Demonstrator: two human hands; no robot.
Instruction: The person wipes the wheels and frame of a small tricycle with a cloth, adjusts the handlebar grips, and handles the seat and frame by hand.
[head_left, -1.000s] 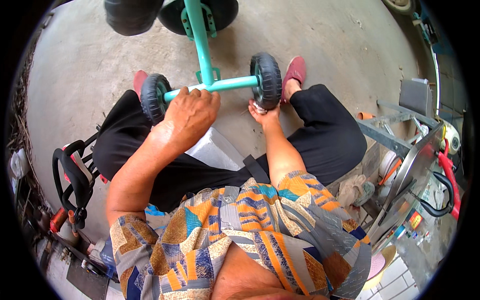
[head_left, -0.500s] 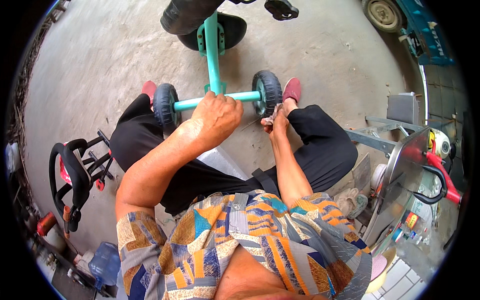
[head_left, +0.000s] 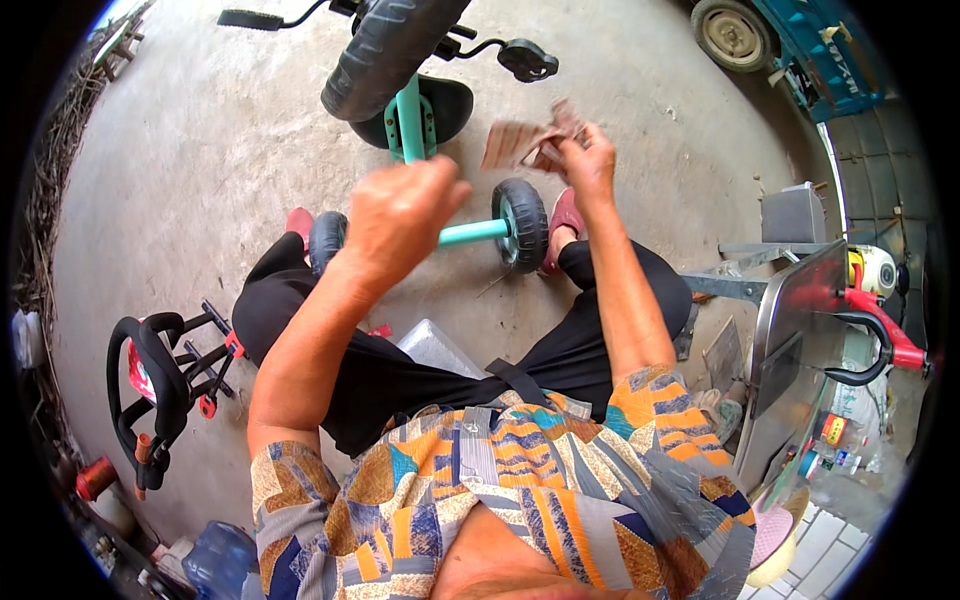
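Note:
A turquoise tricycle frame (head_left: 409, 115) stands in front of me with its black front wheel (head_left: 385, 60) raised toward me and its seat (head_left: 455, 107) low behind. Between my feet lies its rear axle bar (head_left: 474, 232), with a black wheel (head_left: 520, 226) at the right end and another wheel (head_left: 327, 242) at the left. My left hand (head_left: 405, 215), blurred, is over the frame tube and hides where it meets the axle; its fingers are curled, and what they hold is hidden. My right hand (head_left: 588, 160) pinches a striped pinkish cloth (head_left: 515, 145) above the right rear wheel.
Black pedals (head_left: 527, 62) stick out beside the raised wheel. At my left stands a black padded frame (head_left: 160, 380), with a blue water jug (head_left: 218, 560) nearer. On the right are a metal panel (head_left: 790, 340) and a red handle (head_left: 885, 328). A blue vehicle (head_left: 825, 60) stands far right.
My right hand has moved up and away from the right rear wheel, the cloth now spread out of it. My left hand has risen off the axle bar. The view has shifted slightly.

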